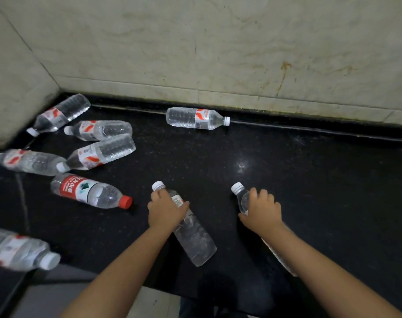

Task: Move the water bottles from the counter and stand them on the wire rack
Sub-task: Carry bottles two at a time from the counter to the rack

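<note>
My left hand [166, 208] is closed around the upper part of a clear white-capped bottle [193, 239] lying on the black counter [310, 180]. My right hand [262, 208] grips the neck end of a second clear bottle [241, 195], whose body is mostly hidden under my forearm. Several more bottles lie on their sides at the left, among them a red-capped, red-labelled bottle [90, 191]. One bottle [196, 118] lies alone by the back wall. No wire rack is in view.
A pale tiled wall [218, 53] runs along the counter's back and left, forming a corner. Another bottle [19, 250] lies at the near left by the counter's front edge. Light floor [154, 301] shows below the edge.
</note>
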